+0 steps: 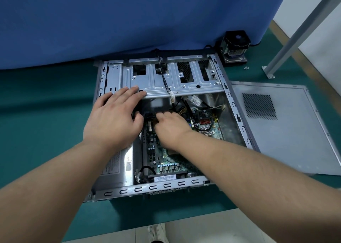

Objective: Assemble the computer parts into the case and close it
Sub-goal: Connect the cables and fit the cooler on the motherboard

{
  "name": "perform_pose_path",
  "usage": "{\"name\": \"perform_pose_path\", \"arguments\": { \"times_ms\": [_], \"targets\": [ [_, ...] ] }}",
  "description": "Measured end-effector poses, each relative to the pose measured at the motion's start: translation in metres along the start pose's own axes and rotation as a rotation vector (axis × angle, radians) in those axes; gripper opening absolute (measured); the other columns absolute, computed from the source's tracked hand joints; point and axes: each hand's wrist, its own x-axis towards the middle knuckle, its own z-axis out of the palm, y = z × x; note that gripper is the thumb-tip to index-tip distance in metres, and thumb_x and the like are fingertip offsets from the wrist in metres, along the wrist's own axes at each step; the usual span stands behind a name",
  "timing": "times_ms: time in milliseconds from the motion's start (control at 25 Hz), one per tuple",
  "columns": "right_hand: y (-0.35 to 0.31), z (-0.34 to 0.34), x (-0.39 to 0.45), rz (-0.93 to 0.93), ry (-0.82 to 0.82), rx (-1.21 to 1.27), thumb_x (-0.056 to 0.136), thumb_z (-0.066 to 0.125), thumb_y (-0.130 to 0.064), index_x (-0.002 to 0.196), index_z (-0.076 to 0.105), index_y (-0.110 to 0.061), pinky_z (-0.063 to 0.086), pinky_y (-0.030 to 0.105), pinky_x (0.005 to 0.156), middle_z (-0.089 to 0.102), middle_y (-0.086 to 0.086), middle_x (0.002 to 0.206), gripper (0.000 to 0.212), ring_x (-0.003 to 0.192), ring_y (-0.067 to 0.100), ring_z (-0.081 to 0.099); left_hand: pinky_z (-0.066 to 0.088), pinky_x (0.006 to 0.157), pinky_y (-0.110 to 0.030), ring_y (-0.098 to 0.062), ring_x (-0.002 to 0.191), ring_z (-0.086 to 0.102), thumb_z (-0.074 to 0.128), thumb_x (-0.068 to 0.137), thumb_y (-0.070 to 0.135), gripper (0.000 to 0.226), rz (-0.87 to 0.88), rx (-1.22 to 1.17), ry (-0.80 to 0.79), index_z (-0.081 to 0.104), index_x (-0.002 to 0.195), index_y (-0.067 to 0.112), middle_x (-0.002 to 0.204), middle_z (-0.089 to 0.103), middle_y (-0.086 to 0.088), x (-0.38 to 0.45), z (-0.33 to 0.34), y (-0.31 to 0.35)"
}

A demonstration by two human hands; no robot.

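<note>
An open grey computer case (238, 113) lies flat on the green table, with a green motherboard (166, 159) inside and a metal drive cage (166, 80) across its far part. My left hand (114, 117) rests flat over the case's left side, its straight fingers on the drive cage edge. My right hand (169, 126) reaches onto the motherboard's upper part, its fingers curled round a black cable connector (150, 115). Black and yellow cables (181, 110) run beside it. The power supply (116, 167) sits at the case's left, partly hidden by my left forearm.
The grey side panel (287, 128) lies flat on the table to the case's right. A black CPU cooler with fan (235, 46) stands at the back right, small screws (246, 68) near it. A blue cloth hangs behind; a grey metal post (295, 32) stands at the right.
</note>
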Motion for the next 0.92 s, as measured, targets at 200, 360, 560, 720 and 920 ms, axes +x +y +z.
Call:
{"name": "perform_pose_path", "arguments": {
  "times_ms": [200,360,560,720,920],
  "targets": [
    [0.026,-0.013,-0.046,-0.063,-0.193,0.256,0.102,0.049,-0.025,0.16,0.031,-0.022,0.035,0.044,0.119,0.021,0.0,0.169,0.061,0.15,0.026,0.029,0.017,0.121,-0.036,-0.004,0.149,0.027,0.033,0.09,0.045,0.062,-0.002,0.005,-0.021,0.038,0.151,0.039,0.16,0.037,0.016,-0.002,-0.003,0.0],
    [0.069,-0.039,-0.088,-0.135,0.227,0.157,0.101,0.035,-0.053,0.108,0.072,-0.029,0.054,0.036,0.085,0.068,-0.01,0.1,0.044,0.096,0.015,0.064,0.017,0.122,-0.037,-0.004,0.15,0.026,0.032,0.091,0.045,0.062,0.001,0.01,-0.041,0.036,0.152,0.039,0.161,0.035,0.016,-0.001,-0.002,0.0],
    [0.123,-0.033,-0.089,0.253,0.448,0.236,0.098,0.052,-0.041,0.135,0.053,-0.025,0.031,0.04,0.114,0.054,-0.007,0.128,0.039,0.125,0.015,0.045,0.018,0.123,-0.038,-0.006,0.15,0.026,0.033,0.092,0.044,0.061,-0.01,0.022,-0.069,0.036,0.152,0.039,0.161,0.034,0.015,-0.002,-0.006,0.001],
    [0.121,-0.017,-0.083,0.342,0.477,0.225,0.09,0.062,-0.023,0.147,0.043,-0.022,0.02,0.041,0.122,0.04,-0.003,0.147,0.06,0.141,0.02,0.035,0.019,0.123,-0.04,-0.006,0.151,0.024,0.035,0.092,0.044,0.062,-0.018,0.016,-0.104,0.033,0.154,0.039,0.163,0.032,0.014,-0.002,-0.007,0.001],
    [0.12,-0.029,-0.086,0.3,0.313,0.13,0.085,0.062,-0.019,0.159,0.029,-0.019,-0.004,0.037,0.124,0.03,-0.001,0.165,0.081,0.154,0.021,0.02,0.016,0.125,-0.041,-0.007,0.153,0.02,0.033,0.095,0.048,0.062,-0.033,-0.008,-0.177,0.032,0.156,0.038,0.165,0.026,0.014,-0.002,-0.018,0.006]
  ]
}}
